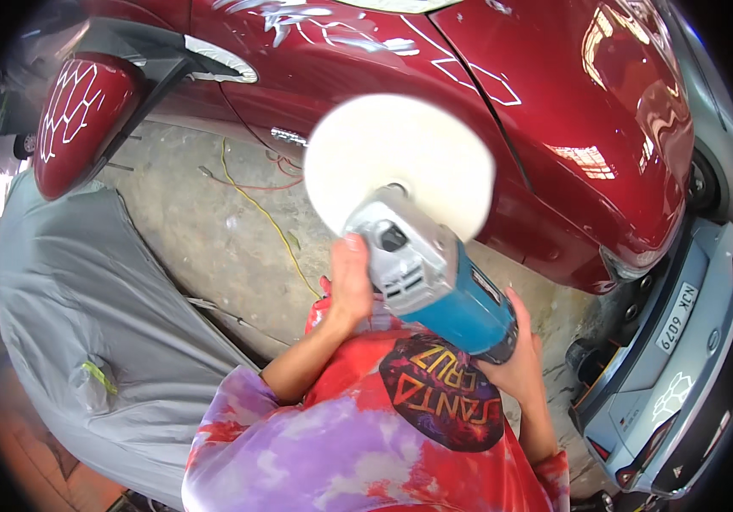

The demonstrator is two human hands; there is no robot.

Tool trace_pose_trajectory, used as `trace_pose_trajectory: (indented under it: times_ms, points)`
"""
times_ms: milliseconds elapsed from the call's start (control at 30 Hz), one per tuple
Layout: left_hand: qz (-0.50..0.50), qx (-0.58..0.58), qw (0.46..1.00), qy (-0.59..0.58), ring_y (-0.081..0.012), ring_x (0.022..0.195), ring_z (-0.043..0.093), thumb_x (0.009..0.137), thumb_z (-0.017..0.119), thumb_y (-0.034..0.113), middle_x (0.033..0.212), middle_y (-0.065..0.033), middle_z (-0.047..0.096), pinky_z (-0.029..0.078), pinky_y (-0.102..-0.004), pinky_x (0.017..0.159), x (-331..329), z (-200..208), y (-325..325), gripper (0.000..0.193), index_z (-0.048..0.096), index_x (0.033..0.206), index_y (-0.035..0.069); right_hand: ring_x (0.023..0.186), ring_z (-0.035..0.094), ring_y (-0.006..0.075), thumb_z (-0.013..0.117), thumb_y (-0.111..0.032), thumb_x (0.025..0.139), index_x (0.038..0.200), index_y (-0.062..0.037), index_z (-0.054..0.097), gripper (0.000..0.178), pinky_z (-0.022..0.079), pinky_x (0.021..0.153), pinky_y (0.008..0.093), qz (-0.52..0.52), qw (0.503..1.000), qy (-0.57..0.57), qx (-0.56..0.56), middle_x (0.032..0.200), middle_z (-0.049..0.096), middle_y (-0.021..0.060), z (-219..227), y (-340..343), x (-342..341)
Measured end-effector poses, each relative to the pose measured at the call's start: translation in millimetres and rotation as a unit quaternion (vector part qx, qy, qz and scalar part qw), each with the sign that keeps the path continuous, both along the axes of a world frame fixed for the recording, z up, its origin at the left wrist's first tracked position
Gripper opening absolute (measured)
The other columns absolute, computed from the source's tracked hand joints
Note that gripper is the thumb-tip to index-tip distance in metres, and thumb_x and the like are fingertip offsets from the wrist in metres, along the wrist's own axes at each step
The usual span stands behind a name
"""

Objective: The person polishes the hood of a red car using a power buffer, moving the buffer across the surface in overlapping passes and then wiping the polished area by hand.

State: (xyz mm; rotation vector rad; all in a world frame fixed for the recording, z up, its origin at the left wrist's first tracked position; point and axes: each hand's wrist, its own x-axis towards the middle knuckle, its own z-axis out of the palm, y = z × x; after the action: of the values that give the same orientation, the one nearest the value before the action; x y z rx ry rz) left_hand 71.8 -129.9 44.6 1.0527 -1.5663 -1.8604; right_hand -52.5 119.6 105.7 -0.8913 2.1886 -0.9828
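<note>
Polisher [439,286]: blue body, grey head, lifted before your chest, clear of the car [469,94]
Pad [399,164]: white, round, blurred, likely spinning
Left hand [349,286]: your fingers closed at the grey head
Right hand [515,363]: you grip the blue rear body
Progress: red panel glossy near the pad; white marks remain higher up; share done unclear
Cover [85,299]: grey, left of you

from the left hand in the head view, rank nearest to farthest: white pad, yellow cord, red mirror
1. White pad, just above the left hand, up and right.
2. Yellow cord, on the floor to its upper left.
3. Red mirror, far upper left.
</note>
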Motion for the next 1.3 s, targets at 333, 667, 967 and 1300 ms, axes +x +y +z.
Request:
trace_pose_trajectory:
  times_ms: [333,667,967,1300]
  points:
    - [0.102,0.067,0.983,0.134,-0.0177,0.115,0.051,0.106,0.022,0.05,0.128,-0.0112,0.054,0.039,-0.0338,0.103,-5.5,29.9,-35.8,0.064,0.049,0.131,-0.002,0.089,0.068,0.0409,0.08,-0.01,0.064,0.147,-0.0149,0.032,0.096,0.055,0.076,0.0438,0.01,0.998,0.03,0.06,0.108,0.068,0.0203,62.5,-59.8,2.2]
    - [0.1,0.061,0.984,0.135,-0.0192,0.112,0.057,0.098,0.029,0.067,0.127,-0.0095,0.055,0.048,-0.0357,0.097,-15.9,83.0,-72.8,0.077,0.043,0.139,0.003,0.089,0.068,0.0401,0.08,-0.009,0.062,0.148,-0.0131,0.032,0.099,0.055,0.078,0.0431,0.029,0.995,0.043,0.089,0.105,0.069,0.0196,112.8,-100.5,-6.2]
    - [-0.084,0.084,0.977,0.174,-0.0229,0.1,0.061,0.104,0.021,0.05,0.112,-0.0152,0.063,0.048,-0.0349,0.087,-15.3,54.5,-24.2,0.068,0.052,0.122,-0.008,0.093,0.068,0.0409,0.083,-0.008,0.054,0.145,-0.0109,0.036,0.102,0.056,0.08,0.0416,-0.022,0.985,0.072,0.155,0.105,0.069,0.0212,139.7,-55.9,5.8]
    - [-0.092,0.252,0.936,0.228,-0.0225,0.111,0.058,0.091,0.032,0.073,0.123,-0.0118,0.058,0.047,-0.0385,0.096,-7.7,73.1,-69.6,0.086,0.044,0.134,0.0,0.088,0.068,0.0403,0.083,-0.007,0.055,0.145,-0.0104,0.037,0.101,0.055,0.076,0.0419,-0.015,0.975,0.152,0.162,0.1,0.069,0.0205,151.6,-103.2,16.4]
